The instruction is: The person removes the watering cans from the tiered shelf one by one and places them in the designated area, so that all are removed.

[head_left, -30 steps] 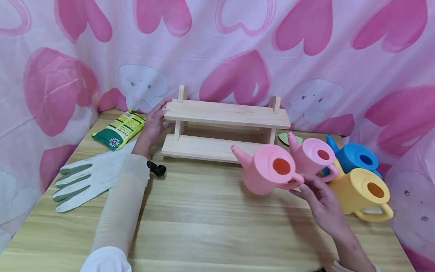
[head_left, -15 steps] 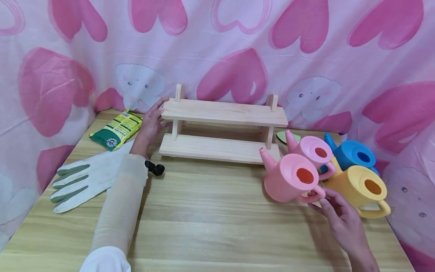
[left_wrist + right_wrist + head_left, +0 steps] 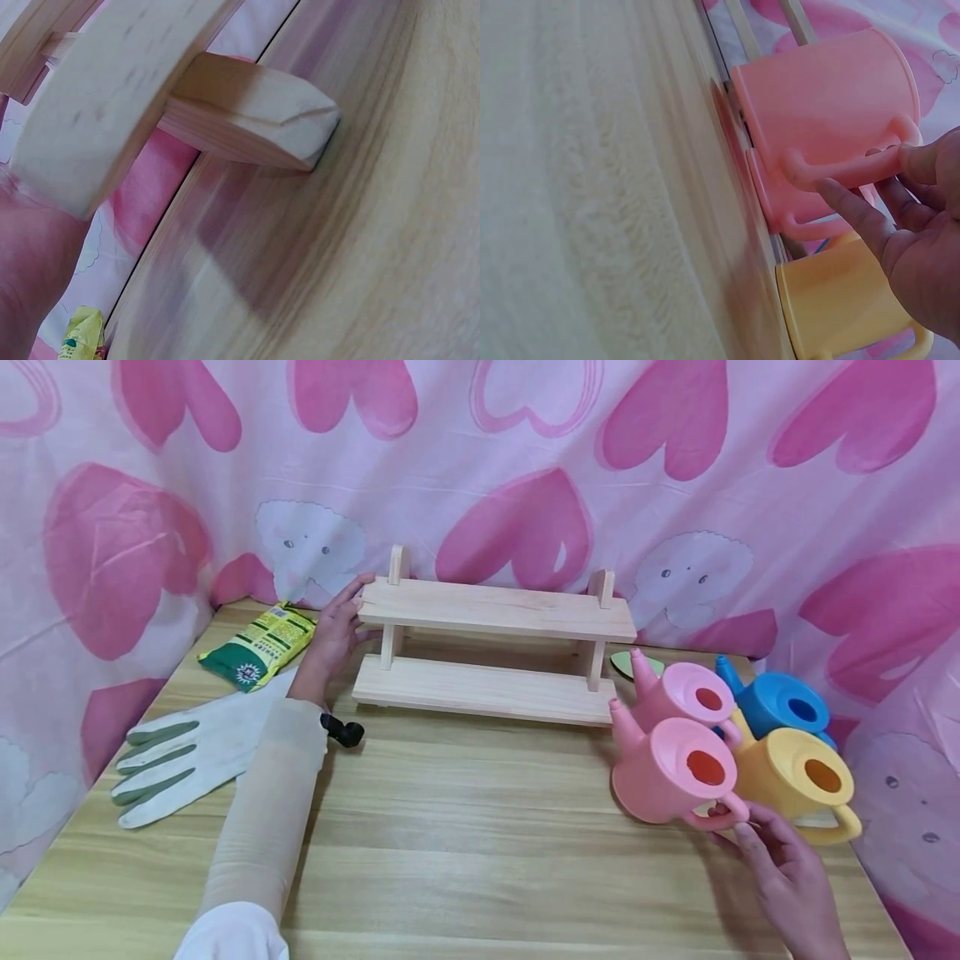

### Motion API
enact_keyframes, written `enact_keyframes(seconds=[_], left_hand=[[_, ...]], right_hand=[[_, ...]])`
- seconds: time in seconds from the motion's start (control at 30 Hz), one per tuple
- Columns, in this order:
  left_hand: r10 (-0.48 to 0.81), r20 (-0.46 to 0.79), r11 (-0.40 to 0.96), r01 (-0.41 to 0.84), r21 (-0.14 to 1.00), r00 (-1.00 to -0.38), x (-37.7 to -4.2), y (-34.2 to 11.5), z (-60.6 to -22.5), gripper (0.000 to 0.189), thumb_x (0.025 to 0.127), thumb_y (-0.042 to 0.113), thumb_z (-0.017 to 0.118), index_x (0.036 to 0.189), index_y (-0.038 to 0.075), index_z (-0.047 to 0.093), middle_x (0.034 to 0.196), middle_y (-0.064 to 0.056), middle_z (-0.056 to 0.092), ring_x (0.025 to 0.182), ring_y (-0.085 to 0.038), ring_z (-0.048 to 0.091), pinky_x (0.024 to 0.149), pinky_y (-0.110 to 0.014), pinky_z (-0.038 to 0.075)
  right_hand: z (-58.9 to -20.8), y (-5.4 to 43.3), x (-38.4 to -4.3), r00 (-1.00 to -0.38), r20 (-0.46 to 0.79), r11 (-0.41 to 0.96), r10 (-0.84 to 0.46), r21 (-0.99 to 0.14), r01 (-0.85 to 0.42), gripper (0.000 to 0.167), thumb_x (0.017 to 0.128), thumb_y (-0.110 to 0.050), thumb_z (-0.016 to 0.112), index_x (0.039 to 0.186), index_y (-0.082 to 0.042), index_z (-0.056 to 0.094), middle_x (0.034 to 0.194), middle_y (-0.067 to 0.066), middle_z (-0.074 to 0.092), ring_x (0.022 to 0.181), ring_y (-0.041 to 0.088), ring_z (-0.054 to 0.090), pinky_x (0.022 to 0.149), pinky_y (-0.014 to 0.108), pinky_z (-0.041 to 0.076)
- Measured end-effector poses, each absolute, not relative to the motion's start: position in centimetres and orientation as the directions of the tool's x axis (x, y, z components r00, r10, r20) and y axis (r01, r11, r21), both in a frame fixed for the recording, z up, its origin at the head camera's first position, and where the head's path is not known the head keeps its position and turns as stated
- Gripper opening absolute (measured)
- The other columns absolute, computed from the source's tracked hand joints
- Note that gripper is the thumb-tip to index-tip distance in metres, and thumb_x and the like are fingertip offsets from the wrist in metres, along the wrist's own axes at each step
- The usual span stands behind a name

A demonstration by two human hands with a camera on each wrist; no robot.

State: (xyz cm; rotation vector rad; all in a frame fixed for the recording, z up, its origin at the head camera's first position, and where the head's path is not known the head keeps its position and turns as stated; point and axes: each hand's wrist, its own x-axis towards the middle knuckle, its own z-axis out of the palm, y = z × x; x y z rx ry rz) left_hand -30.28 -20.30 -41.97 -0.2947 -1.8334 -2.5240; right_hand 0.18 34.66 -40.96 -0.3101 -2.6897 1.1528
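Observation:
A two-tier wooden shelf stands at the back of the table. My left hand holds its left end, fingers at the upper board's edge and thumb below; in the left wrist view the palm meets the board's end. My right hand pinches the handle of a pink watering can, thumb on top and fingers beneath. The can is upright, its spout towards the shelf, its base close to the tabletop. Right behind it is a second pink watering can, partly hidden.
A yellow watering can and a blue watering can stand at the right. On the left lie a white-and-green glove and a yellow-green packet. A green leaf-shaped piece lies beside the shelf. A heart-patterned curtain hangs behind.
My right hand has carried the front pink watering can right and down, from before the shelf to beside the yellow can. My left hand has stayed on the shelf.

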Motion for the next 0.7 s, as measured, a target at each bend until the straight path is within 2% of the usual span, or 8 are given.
enact_keyframes(seconds=[0.13,0.3,0.47,0.7], left_hand=[[0.108,0.159,-0.307,0.119,0.944,-0.981,-30.3,-20.4,-42.0,0.044,0.109,0.027,0.047,0.152,0.023,0.052,0.155,-0.013,0.045,0.122,-0.024,0.057,0.1,-0.049,0.048],[0.113,0.152,-0.304,0.112,0.946,-0.982,-30.2,-20.5,-42.1,0.044,0.109,0.027,0.047,0.152,0.025,0.053,0.156,-0.012,0.044,0.123,-0.023,0.057,0.105,-0.054,0.046],[0.107,0.143,-0.304,0.104,0.947,-0.984,-30.2,-20.5,-42.0,0.043,0.108,0.027,0.048,0.151,0.026,0.054,0.156,-0.012,0.044,0.123,-0.023,0.057,0.107,-0.056,0.044],[0.108,0.153,-0.31,0.113,0.944,-0.982,-30.3,-20.5,-42.0,0.043,0.109,0.027,0.049,0.151,0.025,0.054,0.156,-0.013,0.044,0.123,-0.023,0.058,0.098,-0.046,0.053]], right_hand=[[-41.2,35.0,0.3,-0.961,0.104,0.651,0.258,-0.753,0.094,0.041,0.108,-0.016,0.053,0.143,0.003,0.051,0.122,-0.011,0.06,0.101,-0.003,0.058,0.075,0.011,0.054],[-41.3,35.5,0.2,-0.965,0.106,0.612,0.241,-0.788,0.066,0.038,0.107,-0.011,0.053,0.142,0.003,0.051,0.122,-0.016,0.06,0.102,-0.009,0.06,0.075,0.015,0.056],[-41.6,36.0,0.1,-0.962,0.113,0.599,0.246,-0.798,0.059,0.036,0.107,-0.008,0.054,0.14,0.004,0.052,0.119,-0.017,0.062,0.099,-0.008,0.063,0.074,0.016,0.057],[-42.1,36.7,0.2,-0.959,0.102,0.55,0.266,-0.833,0.064,0.038,0.106,-0.008,0.054,0.144,-0.001,0.053,0.116,-0.02,0.064,0.097,-0.007,0.066,0.074,0.015,0.056]])
